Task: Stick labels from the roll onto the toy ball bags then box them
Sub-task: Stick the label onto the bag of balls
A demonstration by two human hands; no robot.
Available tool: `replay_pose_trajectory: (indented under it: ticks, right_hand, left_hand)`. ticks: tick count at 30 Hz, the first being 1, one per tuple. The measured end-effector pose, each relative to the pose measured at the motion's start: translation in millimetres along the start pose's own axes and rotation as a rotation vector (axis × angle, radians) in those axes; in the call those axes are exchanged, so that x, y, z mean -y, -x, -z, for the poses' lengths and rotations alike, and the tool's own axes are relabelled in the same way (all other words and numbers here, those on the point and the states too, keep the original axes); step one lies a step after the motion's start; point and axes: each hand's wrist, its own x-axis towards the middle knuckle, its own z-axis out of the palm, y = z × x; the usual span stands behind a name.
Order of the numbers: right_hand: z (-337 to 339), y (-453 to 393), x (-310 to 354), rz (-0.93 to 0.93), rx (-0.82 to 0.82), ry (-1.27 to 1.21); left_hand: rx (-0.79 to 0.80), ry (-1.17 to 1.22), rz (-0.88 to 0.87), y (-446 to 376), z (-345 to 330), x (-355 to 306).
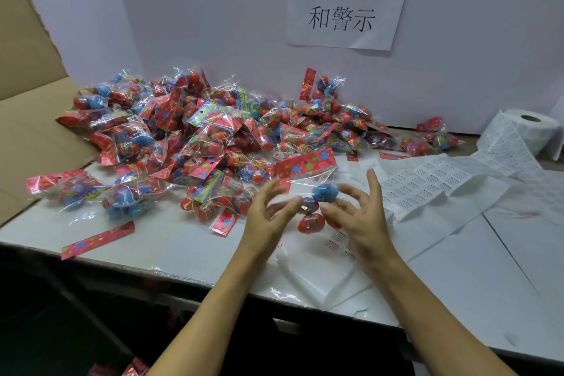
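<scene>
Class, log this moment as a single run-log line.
left hand: open beside toy ball bag | right hand: open beside it | label roll: far right | stage: labelling

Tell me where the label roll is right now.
In the head view, the label roll stands at the far right of the table against the white wall, its strip trailing left toward the pile of toy ball bags.

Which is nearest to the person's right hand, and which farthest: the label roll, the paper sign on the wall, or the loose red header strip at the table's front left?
From the right hand:
1. Label roll, far right on the table.
2. Red header strip, front left edge.
3. Paper sign, up on the back wall.
</scene>
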Motion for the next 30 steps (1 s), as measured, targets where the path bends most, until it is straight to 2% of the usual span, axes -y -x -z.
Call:
replay_pose_trajectory:
  ticks: [2, 9, 20, 27, 30]
  right_hand:
    - [1, 6, -1, -0.004, 0.047, 0.019]
    - [4, 2, 4, -0.052, 0.047, -0.007]
    - [-5, 0, 6, -0.04, -0.036, -0.065]
    - [-5, -2, 9, -0.053, -0.079, -0.105]
    - [-4, -2, 12, -0.075, -0.108, -0.182]
  left_hand:
    - [0.061, 0.084, 0.074, -3, 1, 2]
    - [0.187, 0.031, 0.002, -2, 3, 2]
    - [0.17, 0.084, 0.01, -1, 1, 1]
    - [0.304, 0.047, 0.041, 0, 3, 4]
    - [0.275, 0.042, 0.03, -1, 4, 3]
